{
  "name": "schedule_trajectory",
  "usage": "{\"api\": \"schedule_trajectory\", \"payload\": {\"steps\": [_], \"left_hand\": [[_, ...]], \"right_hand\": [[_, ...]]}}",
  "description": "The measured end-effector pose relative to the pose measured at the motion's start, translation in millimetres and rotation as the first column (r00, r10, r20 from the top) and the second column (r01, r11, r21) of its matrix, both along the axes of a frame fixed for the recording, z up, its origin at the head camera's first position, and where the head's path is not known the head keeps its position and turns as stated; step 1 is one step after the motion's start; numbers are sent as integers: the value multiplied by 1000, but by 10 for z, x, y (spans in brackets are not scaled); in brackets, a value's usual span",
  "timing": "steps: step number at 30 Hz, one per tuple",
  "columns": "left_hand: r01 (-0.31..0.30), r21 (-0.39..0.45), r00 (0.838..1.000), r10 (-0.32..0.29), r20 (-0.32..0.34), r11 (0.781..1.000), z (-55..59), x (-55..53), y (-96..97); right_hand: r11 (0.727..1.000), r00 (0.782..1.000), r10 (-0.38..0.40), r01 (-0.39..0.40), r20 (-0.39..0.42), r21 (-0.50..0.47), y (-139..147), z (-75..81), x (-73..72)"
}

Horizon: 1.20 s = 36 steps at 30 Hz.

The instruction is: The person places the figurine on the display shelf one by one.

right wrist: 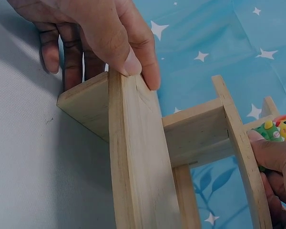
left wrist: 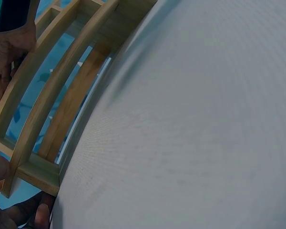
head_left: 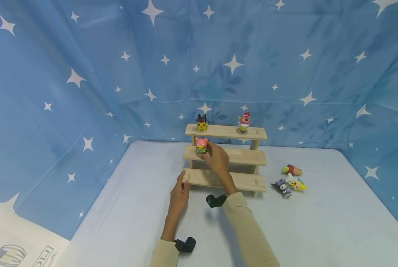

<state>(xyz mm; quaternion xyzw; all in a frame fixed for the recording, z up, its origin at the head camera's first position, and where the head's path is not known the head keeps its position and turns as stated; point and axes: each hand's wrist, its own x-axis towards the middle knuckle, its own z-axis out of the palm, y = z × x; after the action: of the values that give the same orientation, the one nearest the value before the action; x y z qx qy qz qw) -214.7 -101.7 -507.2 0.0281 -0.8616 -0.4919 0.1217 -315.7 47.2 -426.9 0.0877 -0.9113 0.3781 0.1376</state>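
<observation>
A three-tier wooden display stand (head_left: 229,179) stands on the table. My right hand (head_left: 219,160) pinches a pink-headed figurine (head_left: 201,145) with a yellow face and green lower body at the left end of the middle tier; whether its base touches the board cannot be told. My left hand (head_left: 179,196) grips the left end of the bottom tier, and in the right wrist view its thumb and forefinger (right wrist: 145,62) lie on the board's end. On the top tier, a yellow figurine with a dark hood (head_left: 202,122) stands left and a pink-and-red figurine (head_left: 244,122) stands right.
To the right of the stand lie a red-and-brown figurine (head_left: 292,170), a white-and-yellow figurine (head_left: 296,183) and a purple-and-black figurine (head_left: 282,187) on the white tabletop (head_left: 322,226). A blue star-patterned curtain (head_left: 269,70) hangs close behind the stand.
</observation>
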Motion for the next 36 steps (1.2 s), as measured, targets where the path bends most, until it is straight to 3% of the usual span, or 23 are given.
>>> {"api": "schedule_trajectory", "payload": {"steps": [10,21,28,36], "left_hand": [[17,2,1000,-17,-15,1000,-9,-19,-25],[15,10,1000,-15,4,1000,2,1,-14],[19,32,1000,-19,19,999,-3,-1,-10],[8,28,999,-9,34,1000,-9,-6,-10]], "right_hand": [[1000,1000,8,-8,-13,12,34,-7,44],[995,996,8,-18,-94,-103,118,-51,132],[991,997,-14,4,-72,-135,257,-72,231],[978,976,-9,-37,-217,-207,598,-159,433]]}}
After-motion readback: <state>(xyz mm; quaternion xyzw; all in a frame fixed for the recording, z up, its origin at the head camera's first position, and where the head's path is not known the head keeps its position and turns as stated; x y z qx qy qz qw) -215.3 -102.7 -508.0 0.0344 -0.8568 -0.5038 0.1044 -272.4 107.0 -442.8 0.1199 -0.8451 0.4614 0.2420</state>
